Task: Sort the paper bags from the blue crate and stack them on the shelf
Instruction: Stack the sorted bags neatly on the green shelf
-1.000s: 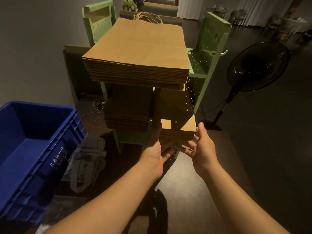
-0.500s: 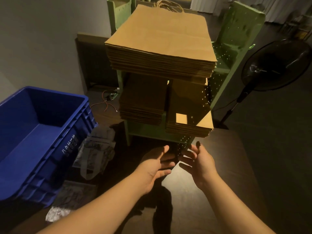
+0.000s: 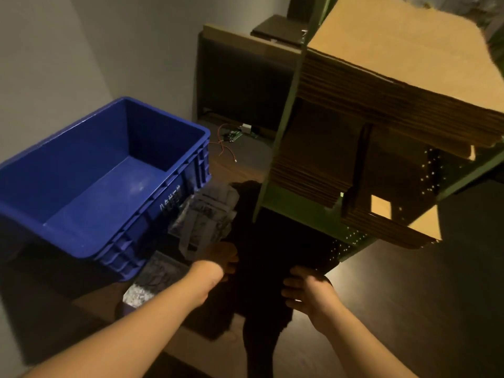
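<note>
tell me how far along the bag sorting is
Mostly done: the blue crate looks empty and brown bag stacks fill the green shelf. Left hand and right hand hold nothing. Left: printed bags lying beside the crate.

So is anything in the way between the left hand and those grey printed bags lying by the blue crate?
Nothing visible. The left hand is right at the grey printed paper bags lying beside the blue plastic crate, with no object between them.
</note>
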The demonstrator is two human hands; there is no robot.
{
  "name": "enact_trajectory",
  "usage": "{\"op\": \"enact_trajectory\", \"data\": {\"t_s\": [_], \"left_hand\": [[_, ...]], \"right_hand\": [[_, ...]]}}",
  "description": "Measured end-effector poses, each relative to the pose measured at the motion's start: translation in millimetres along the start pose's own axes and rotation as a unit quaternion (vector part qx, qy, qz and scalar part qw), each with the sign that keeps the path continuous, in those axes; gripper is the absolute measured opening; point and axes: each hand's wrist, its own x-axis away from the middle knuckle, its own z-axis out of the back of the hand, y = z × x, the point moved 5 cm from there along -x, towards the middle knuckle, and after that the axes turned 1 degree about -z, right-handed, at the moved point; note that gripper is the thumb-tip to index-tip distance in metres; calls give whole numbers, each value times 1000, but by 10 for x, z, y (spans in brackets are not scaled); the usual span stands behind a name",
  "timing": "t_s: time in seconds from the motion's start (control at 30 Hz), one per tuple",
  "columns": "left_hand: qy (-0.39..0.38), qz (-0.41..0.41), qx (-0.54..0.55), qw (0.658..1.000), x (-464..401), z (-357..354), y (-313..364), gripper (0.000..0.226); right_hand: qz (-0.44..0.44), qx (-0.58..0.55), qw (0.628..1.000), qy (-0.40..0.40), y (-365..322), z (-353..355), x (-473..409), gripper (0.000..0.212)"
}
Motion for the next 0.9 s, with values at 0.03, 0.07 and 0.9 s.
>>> {"op": "enact_trajectory", "data": {"t_s": [0.03,0.07,0.9], "left_hand": [[15,-18,-17,1000,-69,132,-20,17],[45,-37,-35,998,-139,266,-50,13],[134,1,-212,968,-646,1498,-643,64]], "right_hand": [[0,10,1000,-6,9,-64,-12,22],[-2,18,1000,-11,11,-133,-23,20],[-109,62,991,-43,399,-1818,-677,44]]}}
